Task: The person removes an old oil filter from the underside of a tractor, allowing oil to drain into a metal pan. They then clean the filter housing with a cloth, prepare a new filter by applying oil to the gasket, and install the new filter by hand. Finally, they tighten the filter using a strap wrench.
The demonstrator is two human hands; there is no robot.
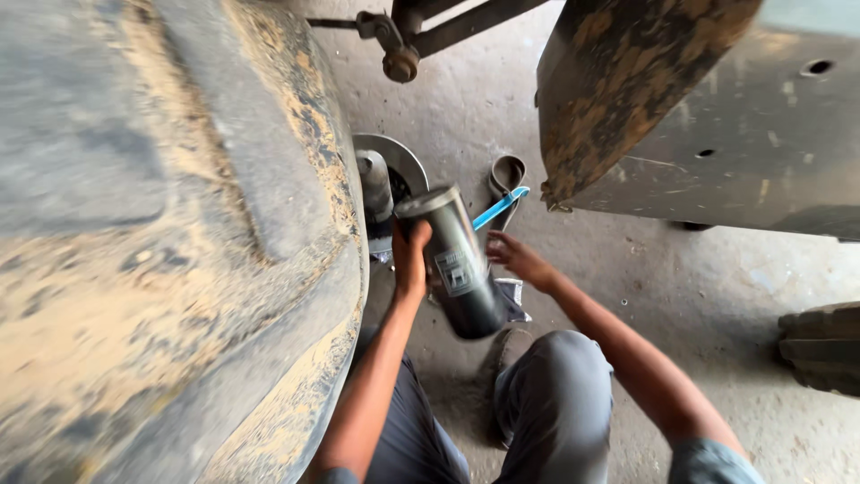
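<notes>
The left hand (pixel 410 260) grips the dark grey cylindrical metal canister with a paper label (pixel 457 264) around its side, holding it tilted above the concrete floor (pixel 681 278) beside the large muddy tyre (pixel 161 242). The right hand (pixel 518 257) is open, fingers loose, just beside the canister near a blue-handled strap tool (pixel 500 208). A steady job here likely wants the free hand supporting the canister's lower end so it cannot slip.

One label (pixel 455 271): small pale rectangle with dark print, on side of dark cylindrical canister (pixel 457 264), mid-frame.
</notes>
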